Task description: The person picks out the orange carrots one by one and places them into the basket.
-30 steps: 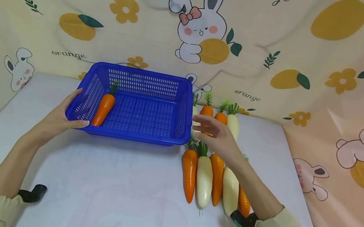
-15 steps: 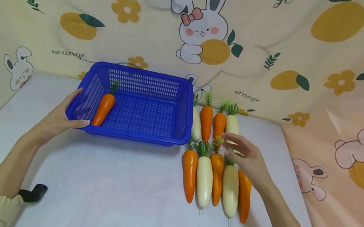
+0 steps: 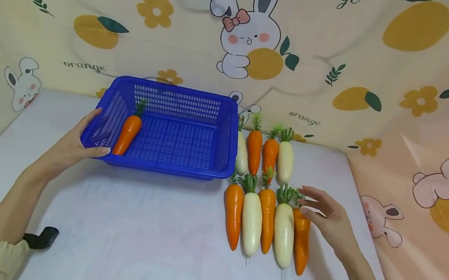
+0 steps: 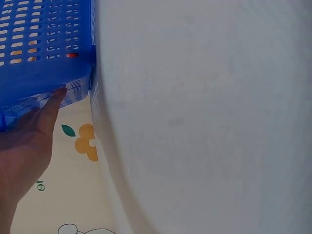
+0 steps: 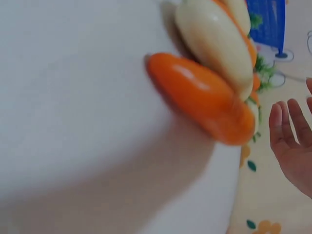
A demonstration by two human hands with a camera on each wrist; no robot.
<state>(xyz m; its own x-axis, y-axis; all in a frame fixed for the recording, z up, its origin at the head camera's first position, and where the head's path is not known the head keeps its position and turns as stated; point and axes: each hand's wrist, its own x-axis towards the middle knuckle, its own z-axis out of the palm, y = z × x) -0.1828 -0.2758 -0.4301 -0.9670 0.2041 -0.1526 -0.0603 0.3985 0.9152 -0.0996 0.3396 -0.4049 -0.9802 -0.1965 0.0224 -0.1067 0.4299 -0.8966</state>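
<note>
- Left hand (image 3: 67, 147) grips the rim of the perforated blue plastic basket (image 3: 174, 169), centre-left of frame, glossy tapering carrot (image 3: 129, 133) inside!
- Right hand (image 3: 327, 219), fingers loose, holding nothing, just beside the smooth end carrot (image 3: 301, 243), lower right of frame.

2 forearms (image 3: 10, 202) stretch forward, the left hand (image 3: 70, 143) gripping with its thumb (image 3: 96, 152) spread, the right hand (image 3: 331, 220) with its fingers (image 3: 319, 195) loosely bent.
</note>
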